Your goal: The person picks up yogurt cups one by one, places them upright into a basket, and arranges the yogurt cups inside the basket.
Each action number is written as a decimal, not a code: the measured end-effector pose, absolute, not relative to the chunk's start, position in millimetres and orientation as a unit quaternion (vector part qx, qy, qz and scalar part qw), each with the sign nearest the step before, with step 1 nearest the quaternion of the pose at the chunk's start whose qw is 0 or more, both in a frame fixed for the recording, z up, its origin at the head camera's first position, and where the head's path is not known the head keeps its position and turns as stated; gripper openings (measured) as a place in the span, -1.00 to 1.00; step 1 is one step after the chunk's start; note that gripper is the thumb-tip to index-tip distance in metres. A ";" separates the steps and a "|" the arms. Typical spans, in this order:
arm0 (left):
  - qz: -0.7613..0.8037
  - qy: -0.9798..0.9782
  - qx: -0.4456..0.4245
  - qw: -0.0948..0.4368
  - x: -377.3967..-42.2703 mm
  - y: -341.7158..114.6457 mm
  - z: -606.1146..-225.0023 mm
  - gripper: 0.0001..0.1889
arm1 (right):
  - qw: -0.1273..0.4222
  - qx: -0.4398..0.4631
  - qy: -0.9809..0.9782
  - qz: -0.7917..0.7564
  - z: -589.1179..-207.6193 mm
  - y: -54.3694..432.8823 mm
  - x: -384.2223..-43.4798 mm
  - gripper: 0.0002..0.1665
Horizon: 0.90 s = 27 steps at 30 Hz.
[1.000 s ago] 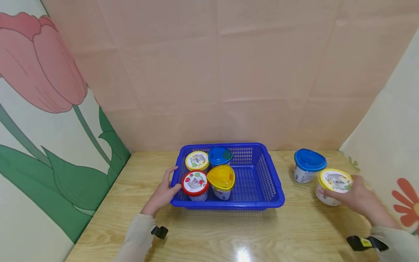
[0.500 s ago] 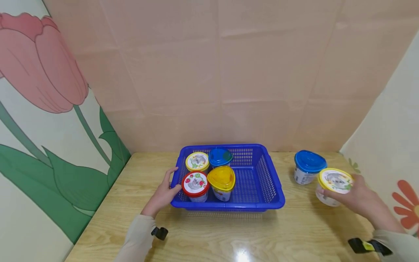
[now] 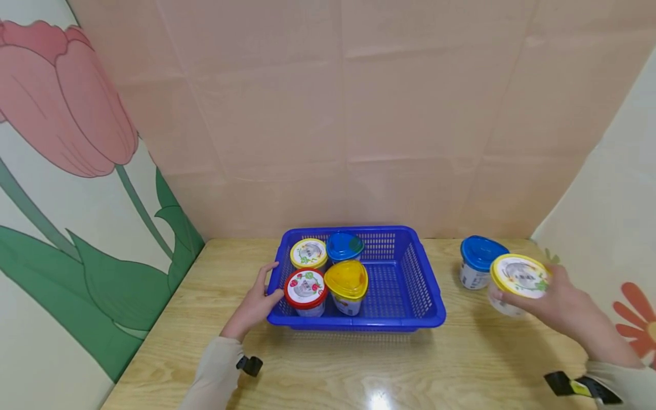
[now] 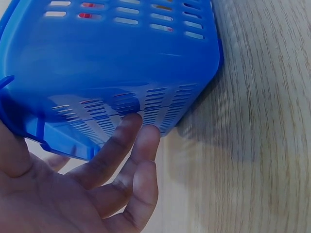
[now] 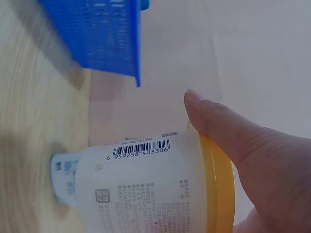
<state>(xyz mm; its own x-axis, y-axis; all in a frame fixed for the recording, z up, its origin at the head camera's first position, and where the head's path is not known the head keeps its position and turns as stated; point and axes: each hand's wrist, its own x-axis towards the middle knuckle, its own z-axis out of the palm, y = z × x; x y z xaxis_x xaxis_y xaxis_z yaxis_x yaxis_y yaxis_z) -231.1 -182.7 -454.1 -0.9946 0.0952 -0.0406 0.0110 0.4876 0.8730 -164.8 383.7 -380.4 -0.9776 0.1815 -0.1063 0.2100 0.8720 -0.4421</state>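
My left hand (image 3: 256, 302) grips the left side of a blue plastic basket (image 3: 394, 323), thumb at the rim. In the left wrist view its fingertips lie against the slotted basket wall (image 4: 121, 63). At the right, my right hand (image 3: 569, 304) holds a white plastic tub (image 3: 520, 276) with a round yellow-rimmed lid, raised and slightly tilted. A barcode shows on that tub's side (image 5: 146, 179) in the right wrist view. Inside the basket's left half stand a red-lidded tub (image 3: 305, 286), a round yellow-lidded tub (image 3: 308, 251), a blue-lidded tub (image 3: 344, 245) and a tub with a rounded-triangular yellow lid (image 3: 347, 279).
Another blue-lidded tub (image 3: 482, 253) stands on the wooden table (image 3: 318, 370), just behind the held one. A pinkish covering (image 3: 338, 114) rises at the table's back. Walls with painted flowers flank both sides.
My right hand has lifted the yellow-rimmed tub off the table and shifted it slightly left, so it overlaps the blue-lidded tub more. The left hand and basket stay put.
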 end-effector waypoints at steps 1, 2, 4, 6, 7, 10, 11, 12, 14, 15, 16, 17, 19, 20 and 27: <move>0.506 0.861 0.031 0.041 -230.9 -182.5 -453.9 -0.29 | 0.027 0.099 0.968 -0.230 -378.6 382.5 -164.4 0.57; 0.507 0.860 0.032 0.041 -230.9 -182.4 -453.9 -0.29 | 0.024 0.097 0.968 -0.229 -376.7 381.2 -164.0 0.56; 0.508 0.860 0.032 0.041 -230.9 -182.2 -453.9 -0.29 | 0.014 0.093 0.970 -0.226 -373.1 378.2 -163.3 0.56; 0.506 0.861 0.033 0.042 -231.0 -182.0 -454.0 -0.29 | 0.009 0.091 0.970 -0.225 -368.9 374.5 -162.9 0.58; 0.506 0.861 0.033 0.042 -231.0 -181.7 -454.0 -0.29 | 0.006 0.089 0.970 -0.226 -366.7 372.3 -162.8 0.58; 0.507 0.861 0.033 0.041 -230.7 -181.8 -454.5 -0.29 | -0.006 0.076 0.969 -0.234 -359.6 364.0 -162.3 0.58; 0.505 0.862 0.034 0.039 -230.6 -182.0 -454.8 -0.29 | -0.012 0.069 0.969 -0.236 -357.1 361.0 -162.2 0.57; 0.501 0.864 0.036 0.037 -230.3 -182.1 -454.8 -0.29 | -0.017 0.063 0.969 -0.239 -354.4 358.0 -162.2 0.55; 0.493 0.869 0.039 0.033 -230.3 -182.5 -455.5 -0.29 | -0.028 0.049 0.968 -0.243 -349.8 352.0 -162.3 0.52; 0.489 0.871 0.040 0.031 -229.9 -182.8 -455.5 -0.29 | -0.031 0.043 0.968 -0.244 -347.8 349.1 -162.5 0.51; 0.486 0.873 0.042 0.027 -230.1 -183.1 -456.1 -0.29 | -0.031 0.040 0.969 -0.244 -345.7 346.5 -163.0 0.51; 0.483 0.874 0.043 0.024 -230.1 -183.3 -456.5 -0.29 | -0.028 0.037 0.969 -0.243 -343.9 344.2 -163.8 0.51; 0.483 0.874 0.044 0.022 -230.0 -183.8 -457.4 -0.28 | -0.027 0.029 0.968 -0.247 -340.7 339.4 -166.0 0.51; 0.483 0.874 0.047 0.020 -229.7 -184.1 -457.8 -0.28 | -0.027 0.023 0.967 -0.250 -339.3 336.8 -167.5 0.51; 0.475 0.878 0.055 0.031 -229.7 -185.1 -457.0 -0.30 | -0.077 -0.028 0.958 -0.273 -326.4 316.0 -180.1 0.36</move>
<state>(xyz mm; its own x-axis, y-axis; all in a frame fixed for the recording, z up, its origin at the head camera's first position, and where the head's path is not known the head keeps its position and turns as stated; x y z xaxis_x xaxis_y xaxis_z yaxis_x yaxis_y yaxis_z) -229.7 -185.1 -457.0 -0.9920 0.1260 -0.0011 0.0680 0.5425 0.8373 -180.1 316.0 -326.4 -0.9865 -0.0115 0.1632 -0.0959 0.8489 -0.5198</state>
